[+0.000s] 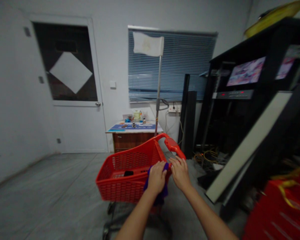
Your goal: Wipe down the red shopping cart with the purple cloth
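A red plastic shopping cart (120,190) stands in front of me on the floor, its basket to the left and its handle (174,146) to the right. My left hand (157,178) is closed on a purple cloth (163,196), pressed against the near corner of the cart. Part of the cloth hangs below that hand. Just beside it, my right hand (180,171) has its fingers curled over the near end of the red handle frame. A small black object (128,173) lies inside the basket. A pole with a white flag (148,45) rises behind the handle.
Behind the cart, a small brown desk (135,141) carries bottles and a blue sheet. Leaning boards (250,146), a black rack (240,43) and loose cables (210,155) occupy the right. Red bags (272,210) sit near right. A white door (78,130) is at left.
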Motion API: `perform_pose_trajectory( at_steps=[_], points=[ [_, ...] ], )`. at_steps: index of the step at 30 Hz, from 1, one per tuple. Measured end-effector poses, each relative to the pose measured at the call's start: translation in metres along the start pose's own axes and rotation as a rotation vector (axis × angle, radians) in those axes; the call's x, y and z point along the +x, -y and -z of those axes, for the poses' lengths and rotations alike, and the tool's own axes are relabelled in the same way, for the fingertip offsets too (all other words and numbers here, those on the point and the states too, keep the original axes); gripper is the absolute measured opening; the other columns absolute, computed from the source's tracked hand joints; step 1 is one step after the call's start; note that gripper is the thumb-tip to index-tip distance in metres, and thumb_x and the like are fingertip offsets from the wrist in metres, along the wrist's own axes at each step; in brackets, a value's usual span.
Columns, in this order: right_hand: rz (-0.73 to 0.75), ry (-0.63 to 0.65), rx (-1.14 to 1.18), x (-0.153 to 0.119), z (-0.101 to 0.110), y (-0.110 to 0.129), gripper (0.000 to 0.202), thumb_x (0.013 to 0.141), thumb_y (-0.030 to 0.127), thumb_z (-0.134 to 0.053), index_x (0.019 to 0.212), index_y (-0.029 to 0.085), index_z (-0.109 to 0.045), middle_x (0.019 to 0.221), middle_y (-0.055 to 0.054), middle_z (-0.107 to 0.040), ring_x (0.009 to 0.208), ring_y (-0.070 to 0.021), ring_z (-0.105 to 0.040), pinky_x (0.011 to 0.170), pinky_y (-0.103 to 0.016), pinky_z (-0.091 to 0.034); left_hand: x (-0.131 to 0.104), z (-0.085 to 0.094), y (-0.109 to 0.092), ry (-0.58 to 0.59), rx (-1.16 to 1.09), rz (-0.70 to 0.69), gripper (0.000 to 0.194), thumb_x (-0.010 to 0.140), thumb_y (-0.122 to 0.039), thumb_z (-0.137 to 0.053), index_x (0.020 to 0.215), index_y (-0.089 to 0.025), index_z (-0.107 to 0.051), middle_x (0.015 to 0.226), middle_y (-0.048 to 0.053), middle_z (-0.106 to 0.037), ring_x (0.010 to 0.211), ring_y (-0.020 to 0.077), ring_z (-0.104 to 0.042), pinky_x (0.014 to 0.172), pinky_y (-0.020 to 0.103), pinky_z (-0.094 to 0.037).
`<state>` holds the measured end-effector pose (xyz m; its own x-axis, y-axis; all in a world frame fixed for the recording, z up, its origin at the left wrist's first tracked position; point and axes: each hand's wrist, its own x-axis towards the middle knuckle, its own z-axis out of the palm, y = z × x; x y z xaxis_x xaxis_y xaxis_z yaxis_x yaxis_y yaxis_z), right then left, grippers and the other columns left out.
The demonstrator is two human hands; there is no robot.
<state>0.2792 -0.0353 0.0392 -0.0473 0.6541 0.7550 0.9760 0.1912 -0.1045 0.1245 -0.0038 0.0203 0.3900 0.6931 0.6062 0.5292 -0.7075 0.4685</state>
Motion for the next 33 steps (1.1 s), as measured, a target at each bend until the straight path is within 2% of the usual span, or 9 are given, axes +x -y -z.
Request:
perform_pose_trajectory(
  at_steps=[4, 8, 11, 16, 20, 22, 25, 28, 33],
  points=[
    [0.002, 0.002, 0.01, -0.002, 0.0, -0.002, 0.039, 0.094, 0.019, -0.035, 0.124, 0.023, -0.06, 0.124, -0.004, -0.064, 0.127, -0.0236, -0.044, 0.109, -0.049, -0.029, -0.01, 0.005, 0.017, 0.002, 0.009, -0.03, 0.041, 0.094, -0.02, -0.043, 0.135, -0.023, -0.05, 0.135, 0.007, -0.058, 0.127, 0.023, -0.049, 0.11, 0.048, -0.037],
    [-0.007, -0.011, 0.025, -0.003, -0.003, -0.001, 0.039, 0.093, 0.02, -0.035, 0.123, 0.023, -0.061, 0.124, -0.004, -0.064, 0.126, -0.0246, -0.044, 0.11, -0.051, -0.028, -0.021, 0.011, 0.034, -0.028, 0.054, 0.037, 0.04, 0.093, -0.018, -0.044, 0.132, -0.021, -0.053, 0.132, 0.008, -0.059, 0.126, 0.0236, -0.051, 0.109, 0.048, -0.037],
    [-0.004, -0.032, 0.034, -0.001, -0.004, 0.001, 0.04, 0.093, 0.02, -0.035, 0.123, 0.023, -0.061, 0.122, -0.005, -0.065, 0.125, -0.025, -0.045, 0.11, -0.051, -0.027, -0.016, 0.01, 0.024, -0.018, 0.055, 0.05, 0.04, 0.094, -0.019, -0.043, 0.133, -0.02, -0.053, 0.133, 0.009, -0.059, 0.126, 0.0242, -0.051, 0.109, 0.047, -0.038],
    [0.011, -0.013, 0.007, -0.001, -0.001, -0.001, 0.039, 0.094, 0.021, -0.035, 0.123, 0.023, -0.061, 0.122, -0.005, -0.065, 0.126, -0.0241, -0.045, 0.11, -0.05, -0.027, -0.003, 0.008, -0.001, 0.021, 0.004, -0.034, 0.043, 0.093, -0.019, -0.044, 0.136, -0.022, -0.049, 0.139, 0.007, -0.054, 0.129, 0.0232, -0.047, 0.11, 0.047, -0.036],
    [0.064, 0.011, 0.011, -0.003, 0.002, -0.014, 0.042, 0.094, 0.021, -0.033, 0.131, 0.022, -0.055, 0.136, -0.005, -0.057, 0.131, -0.0221, -0.042, 0.111, -0.048, -0.029, -0.009, 0.016, 0.009, 0.035, -0.002, -0.018, 0.042, 0.092, -0.017, -0.045, 0.133, -0.023, -0.052, 0.134, 0.006, -0.058, 0.123, 0.0222, -0.052, 0.109, 0.046, -0.038],
    [0.064, -0.019, 0.014, -0.004, 0.001, -0.022, 0.044, 0.094, 0.021, -0.033, 0.134, 0.02, -0.051, 0.141, -0.007, -0.051, 0.134, -0.0214, -0.04, 0.11, -0.047, -0.03, -0.015, 0.019, 0.02, 0.032, 0.012, -0.005, 0.042, 0.092, -0.018, -0.045, 0.133, -0.022, -0.052, 0.135, 0.007, -0.058, 0.123, 0.0228, -0.052, 0.108, 0.046, -0.038],
    [0.019, -0.082, 0.018, -0.006, -0.004, -0.028, 0.042, 0.094, 0.023, -0.033, 0.131, 0.019, -0.053, 0.139, -0.009, -0.053, 0.133, -0.0222, -0.041, 0.11, -0.047, -0.031, -0.019, 0.019, 0.028, 0.017, 0.024, -0.003, 0.044, 0.092, -0.017, -0.045, 0.135, -0.022, -0.05, 0.136, 0.007, -0.057, 0.125, 0.0234, -0.051, 0.109, 0.047, -0.038],
    [-0.01, -0.112, 0.044, -0.006, -0.01, -0.027, 0.04, 0.094, 0.024, -0.033, 0.127, 0.018, -0.056, 0.131, -0.01, -0.058, 0.129, -0.0232, -0.043, 0.109, -0.047, -0.032, -0.014, 0.015, 0.02, 0.008, 0.028, 0.007, 0.047, 0.092, -0.018, -0.044, 0.138, -0.023, -0.047, 0.138, 0.007, -0.055, 0.127, 0.0237, -0.049, 0.109, 0.048, -0.037],
    [-0.019, -0.124, 0.06, -0.006, -0.011, -0.024, 0.04, 0.095, 0.024, -0.032, 0.126, 0.017, -0.055, 0.129, -0.01, -0.059, 0.128, -0.0235, -0.044, 0.109, -0.048, -0.032, 0.003, 0.009, -0.006, 0.062, 0.024, 0.0, 0.044, 0.092, -0.019, -0.044, 0.136, -0.021, -0.05, 0.139, 0.009, -0.055, 0.128, 0.025, -0.049, 0.109, 0.048, -0.038]
  ],
)
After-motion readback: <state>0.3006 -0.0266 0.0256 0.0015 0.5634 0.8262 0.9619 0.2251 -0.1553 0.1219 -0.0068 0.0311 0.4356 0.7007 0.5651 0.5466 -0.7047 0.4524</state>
